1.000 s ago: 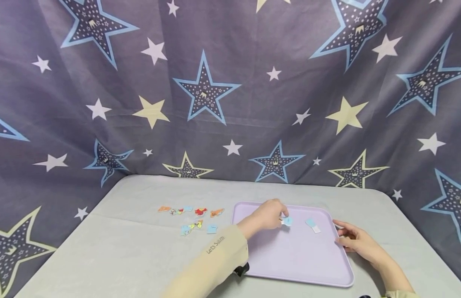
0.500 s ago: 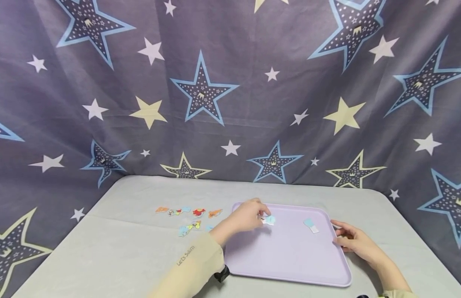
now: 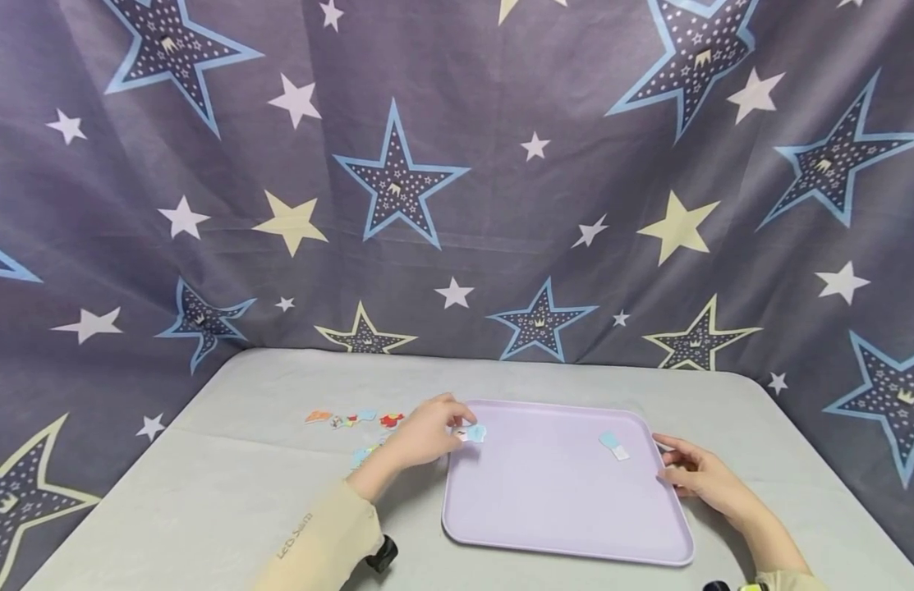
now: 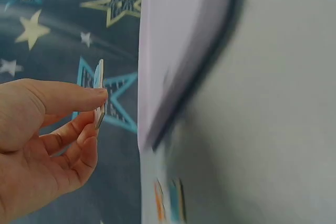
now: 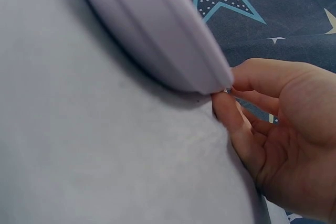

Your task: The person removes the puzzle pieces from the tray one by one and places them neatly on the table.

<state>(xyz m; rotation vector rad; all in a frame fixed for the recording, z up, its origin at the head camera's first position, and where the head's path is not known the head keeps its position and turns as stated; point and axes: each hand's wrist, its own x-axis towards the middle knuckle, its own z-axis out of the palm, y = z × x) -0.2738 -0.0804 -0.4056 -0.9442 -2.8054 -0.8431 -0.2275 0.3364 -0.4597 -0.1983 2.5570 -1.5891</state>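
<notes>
My left hand (image 3: pixel 424 431) is over the left edge of a pale purple tray (image 3: pixel 567 555). Between its thumb and fingers it pinches a flat light blue and white jigsaw puzzle piece (image 3: pixel 476 432); the left wrist view shows this piece (image 4: pixel 100 72) edge-on, held upright away from the tray. On the tray's far right side lies a second blue and white puzzle piece (image 3: pixel 614 446). My right hand (image 3: pixel 704 480) grips the tray's right rim, and in the right wrist view the thumb and forefinger meet at the tray edge (image 5: pixel 173 56).
Left of the tray, several puzzle pieces lie on the grey-covered table (image 3: pixel 205 492), among them an orange piece (image 3: pixel 319 417) and a red piece (image 3: pixel 391 419). The left forearm partly hides others. A dark star-patterned curtain (image 3: pixel 501 205) hangs behind the table.
My left hand has carried the pinched puzzle piece leftward, from above the tray's middle to its left edge. The right hand stays at the right rim.
</notes>
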